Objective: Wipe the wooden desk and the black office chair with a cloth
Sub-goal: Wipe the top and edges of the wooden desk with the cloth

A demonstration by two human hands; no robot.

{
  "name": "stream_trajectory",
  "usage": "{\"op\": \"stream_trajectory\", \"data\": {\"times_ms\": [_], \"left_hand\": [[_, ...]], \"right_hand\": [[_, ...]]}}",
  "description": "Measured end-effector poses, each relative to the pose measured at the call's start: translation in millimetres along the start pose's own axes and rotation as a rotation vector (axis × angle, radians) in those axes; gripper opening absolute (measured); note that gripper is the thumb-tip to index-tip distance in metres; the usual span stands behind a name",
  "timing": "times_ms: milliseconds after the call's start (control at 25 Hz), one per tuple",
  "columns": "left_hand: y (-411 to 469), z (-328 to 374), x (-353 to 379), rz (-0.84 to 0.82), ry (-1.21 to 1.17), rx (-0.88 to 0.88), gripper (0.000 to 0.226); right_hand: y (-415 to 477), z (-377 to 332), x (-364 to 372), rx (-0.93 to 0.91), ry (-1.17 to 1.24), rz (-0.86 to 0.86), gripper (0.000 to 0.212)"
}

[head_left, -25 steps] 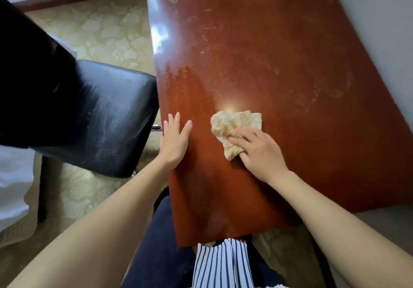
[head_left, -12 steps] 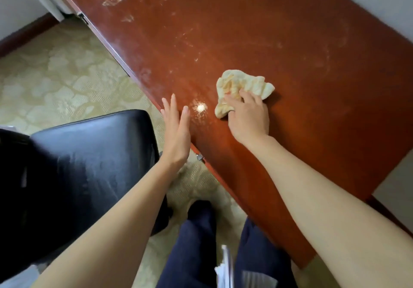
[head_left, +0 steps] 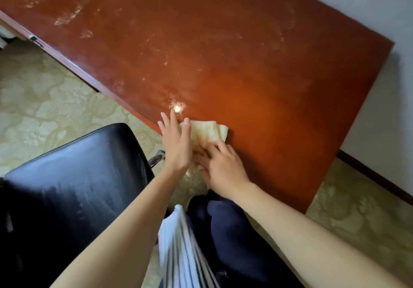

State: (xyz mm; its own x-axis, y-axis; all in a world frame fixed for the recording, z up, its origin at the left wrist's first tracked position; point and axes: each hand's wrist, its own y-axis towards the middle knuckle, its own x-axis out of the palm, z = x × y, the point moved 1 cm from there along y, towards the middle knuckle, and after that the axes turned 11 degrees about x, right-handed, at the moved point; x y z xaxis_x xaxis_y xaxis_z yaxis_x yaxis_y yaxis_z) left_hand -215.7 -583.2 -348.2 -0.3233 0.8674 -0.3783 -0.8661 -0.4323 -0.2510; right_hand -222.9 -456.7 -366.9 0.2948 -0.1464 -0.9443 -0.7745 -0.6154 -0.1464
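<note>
A pale yellow cloth [head_left: 206, 132] lies crumpled at the near edge of the reddish wooden desk [head_left: 245, 53]. My right hand [head_left: 220, 165] presses on the cloth's near part, fingers spread over it. My left hand [head_left: 176, 141] lies flat beside it with straight fingers, its thumb side touching the cloth's left end. The desk top shows whitish dust streaks toward the far left. The black office chair [head_left: 78, 176] stands at the lower left, its shiny seat close to the desk edge.
Patterned beige carpet [head_left: 44, 104] covers the floor. A white wall [head_left: 380, 64] with a dark baseboard [head_left: 375, 176] runs along the right of the desk. My dark trousers and striped shirt [head_left: 185, 254] fill the bottom centre. A small metal fitting [head_left: 34, 39] sits on the desk's front edge.
My right hand has dragged the cloth back toward the near desk edge, up against my left hand. The view has swung, showing more of the desk's right end.
</note>
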Motion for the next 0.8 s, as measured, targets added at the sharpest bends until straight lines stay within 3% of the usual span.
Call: {"op": "stream_trajectory", "data": {"times_ms": [280, 520, 800], "left_hand": [[18.2, 1.0, 15.6, 0.010, 0.130, 0.048, 0.058], [55.7, 12.5, 13.0, 0.176, 0.121, -0.049, 0.057], [75.7, 16.5, 5.5, 0.244, 0.113, -0.047, 0.056]], "right_hand": [[1.0, 47.0, -3.4, -0.148, 0.108, 0.045, 0.039], [108.1, 73.4, -34.2, -0.136, 0.036, 0.031, 0.043], [201.8, 40.8, -50.2, -0.044, -0.047, -0.097, 0.050]]}}
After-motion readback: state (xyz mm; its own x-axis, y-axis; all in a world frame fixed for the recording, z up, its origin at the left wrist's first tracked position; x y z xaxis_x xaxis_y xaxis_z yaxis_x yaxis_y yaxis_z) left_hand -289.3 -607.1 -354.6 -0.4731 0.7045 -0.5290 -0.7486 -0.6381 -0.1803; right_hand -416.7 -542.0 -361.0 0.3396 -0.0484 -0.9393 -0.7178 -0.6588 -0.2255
